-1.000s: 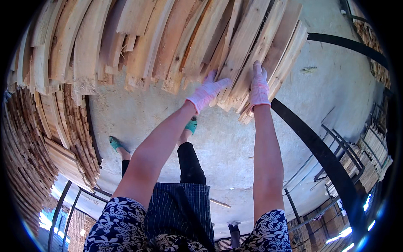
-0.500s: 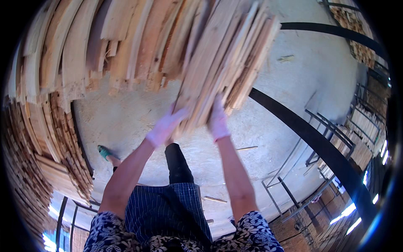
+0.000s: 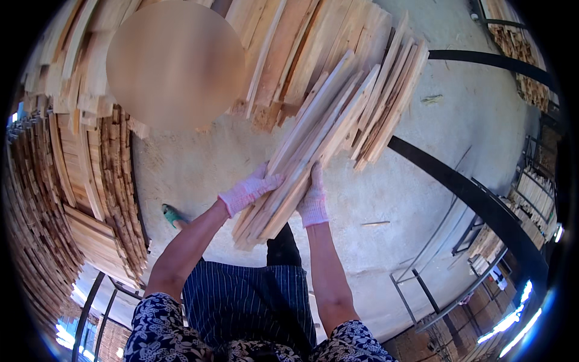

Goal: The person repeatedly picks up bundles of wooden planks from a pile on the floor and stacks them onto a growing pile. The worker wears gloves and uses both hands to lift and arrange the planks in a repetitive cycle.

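The board bundle [image 3: 301, 154] lies between the left hand [image 3: 249, 189] and right hand [image 3: 313, 199], long axis slanting near-left to far-right. Both hands clasp its opposite sides, equally near; fingers underneath are hidden.

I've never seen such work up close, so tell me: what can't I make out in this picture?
All in the head view:
Plank stack: partly covered by a round blur; the top edge cuts off some far ends.
Left hand and right hand: fingers partly hidden by the held planks.
Right foot: hidden by those planks, beyond the dark trouser leg.
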A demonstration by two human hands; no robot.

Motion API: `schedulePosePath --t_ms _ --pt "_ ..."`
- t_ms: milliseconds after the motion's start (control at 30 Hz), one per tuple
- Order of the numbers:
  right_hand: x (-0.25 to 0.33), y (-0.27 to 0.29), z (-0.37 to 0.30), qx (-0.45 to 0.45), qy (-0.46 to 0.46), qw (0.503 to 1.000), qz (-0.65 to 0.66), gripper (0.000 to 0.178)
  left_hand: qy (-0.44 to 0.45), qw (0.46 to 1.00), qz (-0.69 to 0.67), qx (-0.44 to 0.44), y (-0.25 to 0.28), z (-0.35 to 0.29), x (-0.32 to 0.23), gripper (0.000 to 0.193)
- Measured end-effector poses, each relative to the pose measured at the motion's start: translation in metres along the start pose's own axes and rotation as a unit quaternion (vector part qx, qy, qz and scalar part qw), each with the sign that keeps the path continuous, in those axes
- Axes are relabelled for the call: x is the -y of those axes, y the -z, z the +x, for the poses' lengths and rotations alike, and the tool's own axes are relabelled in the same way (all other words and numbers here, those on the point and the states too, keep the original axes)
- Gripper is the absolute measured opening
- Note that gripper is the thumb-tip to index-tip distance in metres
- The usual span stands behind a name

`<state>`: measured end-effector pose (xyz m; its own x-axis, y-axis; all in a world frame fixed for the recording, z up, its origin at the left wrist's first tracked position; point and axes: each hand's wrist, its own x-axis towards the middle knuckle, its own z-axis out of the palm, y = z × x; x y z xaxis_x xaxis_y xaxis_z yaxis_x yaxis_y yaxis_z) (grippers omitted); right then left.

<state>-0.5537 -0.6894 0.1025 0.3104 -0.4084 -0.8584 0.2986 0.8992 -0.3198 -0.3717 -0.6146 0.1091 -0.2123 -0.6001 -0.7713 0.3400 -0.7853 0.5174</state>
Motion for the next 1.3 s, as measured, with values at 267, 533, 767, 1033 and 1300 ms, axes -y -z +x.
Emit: schedulePosePath --t_ms 267,533,767,1033,1300 --pt "-0.074 -0.026 -0.091 -0.049 -0.015 0.999 0.0 0.088 -0.036 0.996 0.077 -0.006 0.001 -0.102 0.047 0.108" --pt "-0.26 -0.078 -0.224 -0.145 -0.113 0.983 -0.023 0.084 0.069 0.985 -0.155 -0.002 0.067 -0.307 0.16 0.098" --pt "-0.378 -0.19 -0.267 -0.005 -0.103 0.972 -0.21 0.088 -0.04 0.985 -0.118 -0.121 0.147 -0.457 0.253 0.105" --pt "-0.433 -0.409 -0.219 0.242 -0.059 0.803 -0.542 0.08 -0.26 0.854 -0.33 -0.307 0.253 -0.544 0.223 0.107" --pt "-0.482 -0.594 -0.04 0.383 0.08 0.558 -0.732 0.08 -0.219 0.691 -0.445 -0.526 0.396 -0.432 0.177 0.088"
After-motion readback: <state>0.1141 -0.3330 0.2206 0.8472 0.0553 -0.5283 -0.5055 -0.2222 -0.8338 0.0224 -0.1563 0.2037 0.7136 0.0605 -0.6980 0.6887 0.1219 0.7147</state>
